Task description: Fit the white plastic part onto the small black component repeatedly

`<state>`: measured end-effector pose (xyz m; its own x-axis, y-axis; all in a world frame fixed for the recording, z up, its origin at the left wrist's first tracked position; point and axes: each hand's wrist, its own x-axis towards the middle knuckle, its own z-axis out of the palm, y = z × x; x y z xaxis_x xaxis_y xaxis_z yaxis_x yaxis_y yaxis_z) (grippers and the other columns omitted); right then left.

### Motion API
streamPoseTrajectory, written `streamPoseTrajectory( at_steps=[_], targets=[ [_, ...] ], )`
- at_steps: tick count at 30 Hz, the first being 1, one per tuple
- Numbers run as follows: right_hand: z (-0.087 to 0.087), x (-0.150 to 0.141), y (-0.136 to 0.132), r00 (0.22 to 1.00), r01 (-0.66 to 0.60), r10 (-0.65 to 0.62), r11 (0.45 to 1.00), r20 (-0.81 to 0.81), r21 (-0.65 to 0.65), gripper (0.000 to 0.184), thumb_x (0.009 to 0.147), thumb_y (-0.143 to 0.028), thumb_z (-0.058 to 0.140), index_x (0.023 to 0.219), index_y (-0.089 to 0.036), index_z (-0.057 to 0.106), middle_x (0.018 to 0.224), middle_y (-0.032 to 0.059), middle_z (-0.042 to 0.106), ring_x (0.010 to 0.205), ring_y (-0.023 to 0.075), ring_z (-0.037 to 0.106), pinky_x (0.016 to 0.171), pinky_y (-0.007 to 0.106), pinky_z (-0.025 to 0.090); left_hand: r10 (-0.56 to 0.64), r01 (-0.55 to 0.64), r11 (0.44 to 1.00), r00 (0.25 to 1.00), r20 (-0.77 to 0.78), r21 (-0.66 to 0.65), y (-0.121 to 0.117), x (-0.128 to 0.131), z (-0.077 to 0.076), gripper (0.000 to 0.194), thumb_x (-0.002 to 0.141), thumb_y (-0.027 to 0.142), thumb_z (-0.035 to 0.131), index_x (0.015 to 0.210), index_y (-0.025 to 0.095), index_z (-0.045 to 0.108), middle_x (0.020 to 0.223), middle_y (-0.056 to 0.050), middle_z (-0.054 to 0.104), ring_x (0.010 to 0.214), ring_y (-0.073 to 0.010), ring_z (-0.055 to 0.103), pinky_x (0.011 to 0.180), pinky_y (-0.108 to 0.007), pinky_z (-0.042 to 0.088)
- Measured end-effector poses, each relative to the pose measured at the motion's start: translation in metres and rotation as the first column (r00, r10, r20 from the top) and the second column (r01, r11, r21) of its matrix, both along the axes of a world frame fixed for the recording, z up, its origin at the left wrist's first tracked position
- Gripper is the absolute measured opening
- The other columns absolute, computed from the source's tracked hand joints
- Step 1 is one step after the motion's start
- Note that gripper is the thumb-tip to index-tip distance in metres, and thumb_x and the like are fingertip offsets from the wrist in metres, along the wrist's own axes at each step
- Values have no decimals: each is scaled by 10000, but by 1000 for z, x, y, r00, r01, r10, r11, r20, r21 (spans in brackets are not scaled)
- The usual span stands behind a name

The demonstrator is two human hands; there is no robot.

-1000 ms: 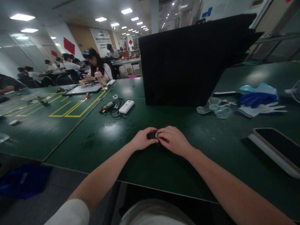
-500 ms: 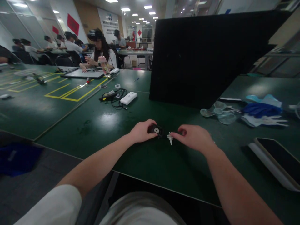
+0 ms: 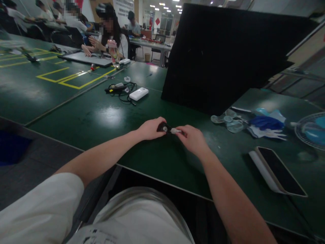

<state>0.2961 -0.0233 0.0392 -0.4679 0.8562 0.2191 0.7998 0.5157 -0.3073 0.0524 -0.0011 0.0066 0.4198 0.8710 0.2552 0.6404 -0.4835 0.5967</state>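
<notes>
My left hand (image 3: 149,128) is closed around a small black part (image 3: 162,127) with a pale round centre, held just above the green table (image 3: 101,118). My right hand (image 3: 191,137) pinches a small white piece (image 3: 175,130) whose tip points at that pale centre, right beside the black part. Both hands meet in the middle of the table, in front of a tall black board (image 3: 223,57).
A white power bank (image 3: 138,94) and a black cable (image 3: 119,88) lie at the back left. Clear plastic pieces (image 3: 228,122), blue and white gloves (image 3: 266,126), a small fan (image 3: 311,130) and a phone on a white block (image 3: 278,169) lie to the right. People sit at far tables.
My right hand, which had drawn away to the right with the white piece, has come back to the black part in my left hand. The view has tilted down.
</notes>
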Motion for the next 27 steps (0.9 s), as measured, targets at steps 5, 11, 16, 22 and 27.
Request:
streamPoseTrajectory(
  at_steps=[5, 11, 16, 22, 27],
  targets=[
    [-5, -10, -5, 999, -26, 27, 999, -43, 23, 300, 985, -354, 498, 1144, -215, 711, 1013, 88, 703, 810, 211, 622, 722, 338, 472, -4, 7, 998, 999, 51, -55, 2, -2, -3, 471, 767, 370, 736, 1187, 228, 578, 1060, -56, 693, 924, -234, 668, 811, -333, 496],
    [-5, -11, -9, 996, -8, 14, 997, -87, 72, 358, 1005, -396, 448, 1193, -217, 695, 1067, 103, 704, 860, 231, 637, 733, 348, 489, -13, 18, 997, 998, 63, -72, 0, -2, -2, 489, 756, 389, 746, 1190, 232, 585, 1049, -52, 699, 927, -236, 677, 810, -321, 491],
    [-4, -12, -9, 993, -19, 25, 998, -112, 53, 332, 994, -383, 468, 1161, -216, 702, 1023, 87, 712, 809, 215, 642, 699, 343, 500, -39, 40, 999, 998, 56, -32, 1, -1, -3, 485, 784, 407, 730, 1215, 250, 572, 1032, -52, 711, 897, -237, 688, 771, -332, 507],
    [-6, -11, -6, 992, 13, -17, 999, -127, -36, 306, 977, -407, 499, 1119, -231, 706, 1030, 68, 734, 818, 211, 667, 692, 342, 518, -37, 40, 999, 995, 94, -28, 2, 0, -4, 485, 770, 429, 742, 1195, 257, 583, 987, -41, 717, 841, -231, 687, 723, -332, 504],
    [-8, -14, -4, 993, 71, -77, 996, -93, -62, 308, 957, -475, 517, 1001, -255, 729, 882, 32, 734, 692, 182, 639, 581, 301, 465, -61, 64, 998, 992, 113, -20, 0, 2, -2, 456, 774, 428, 735, 1171, 256, 594, 983, -37, 709, 829, -221, 684, 711, -325, 504]
  ],
)
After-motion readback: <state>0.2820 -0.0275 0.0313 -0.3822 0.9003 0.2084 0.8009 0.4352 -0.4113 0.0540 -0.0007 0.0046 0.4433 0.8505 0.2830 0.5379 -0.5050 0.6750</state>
